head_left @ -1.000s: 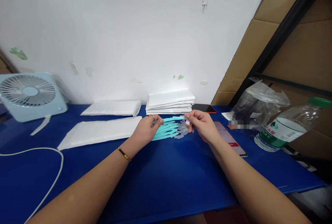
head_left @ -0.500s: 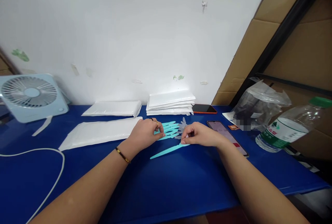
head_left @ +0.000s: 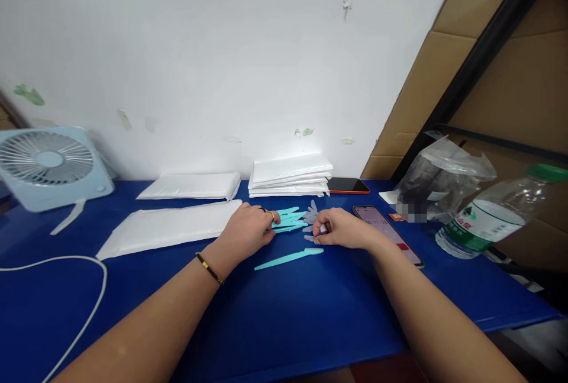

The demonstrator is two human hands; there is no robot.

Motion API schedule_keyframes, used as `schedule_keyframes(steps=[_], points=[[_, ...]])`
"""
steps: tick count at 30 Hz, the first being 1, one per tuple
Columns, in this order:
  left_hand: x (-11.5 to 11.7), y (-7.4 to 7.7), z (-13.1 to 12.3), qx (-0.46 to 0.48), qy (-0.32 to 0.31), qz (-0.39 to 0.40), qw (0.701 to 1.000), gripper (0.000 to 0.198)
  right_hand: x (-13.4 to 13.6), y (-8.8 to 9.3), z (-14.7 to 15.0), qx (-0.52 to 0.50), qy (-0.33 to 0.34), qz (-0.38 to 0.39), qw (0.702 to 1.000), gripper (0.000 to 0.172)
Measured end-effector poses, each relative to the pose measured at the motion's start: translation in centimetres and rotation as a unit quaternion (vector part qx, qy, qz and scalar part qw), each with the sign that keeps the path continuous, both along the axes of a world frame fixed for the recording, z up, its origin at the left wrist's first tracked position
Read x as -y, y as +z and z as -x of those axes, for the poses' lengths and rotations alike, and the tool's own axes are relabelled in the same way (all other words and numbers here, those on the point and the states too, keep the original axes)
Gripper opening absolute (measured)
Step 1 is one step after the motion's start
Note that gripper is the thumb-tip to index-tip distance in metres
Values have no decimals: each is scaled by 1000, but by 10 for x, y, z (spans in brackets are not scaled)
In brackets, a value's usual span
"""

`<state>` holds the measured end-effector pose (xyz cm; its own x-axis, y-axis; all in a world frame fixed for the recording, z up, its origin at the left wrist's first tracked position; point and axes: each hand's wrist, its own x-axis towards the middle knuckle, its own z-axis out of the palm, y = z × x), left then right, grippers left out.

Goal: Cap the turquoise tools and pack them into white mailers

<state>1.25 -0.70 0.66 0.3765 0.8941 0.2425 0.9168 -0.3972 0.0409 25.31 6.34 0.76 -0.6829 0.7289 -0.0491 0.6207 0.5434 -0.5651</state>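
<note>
A single turquoise razor-like stick (head_left: pixel 289 258) lies on the blue table in front of both hands. Behind it is a pile of turquoise sticks (head_left: pixel 290 221), with my left hand (head_left: pixel 252 226) at its left end, fingers curled and touching the sticks. Several translucent caps (head_left: pixel 310 215) lie at the pile's right end. My right hand (head_left: pixel 336 228) is closed in a pinch at the caps, its fingertips near a small translucent one; what it grips is too small to make out.
Flat white packets (head_left: pixel 168 228) lie left, with a white stack (head_left: pixel 290 174) behind. A fan (head_left: pixel 48 161) and white cable (head_left: pixel 100 297) are at the left. Two phones (head_left: pixel 386 232), a bagged container (head_left: pixel 437 184) and a water bottle (head_left: pixel 481 223) stand or lie right.
My right hand has let go of the single turquoise stick and moved slightly back to the caps. The left hand has shifted a little on the pile, and the view has moved slightly.
</note>
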Motion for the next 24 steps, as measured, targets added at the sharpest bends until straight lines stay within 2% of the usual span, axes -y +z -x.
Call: schedule_keyframes(steps=[4,11,15,20,24], points=[[0,-1,0,-20,-8,-17,1000,14,1,-1,2,-22,-1,-35,999,17],[-1,-3,0,-15,-5,3,1000,15,2,-2,3,-7,11,-12,1000,12],[-2,-4,-1,38,9,34,999,15,-1,-1,1,-50,19,-44,998,12],[-3,-3,1,117,24,61,991,23,-3,2,-2,-113,-6,-18,993,17],[-3,-3,3,134,29,58,989,24,1,8,-1,-122,-9,-8,992,16]])
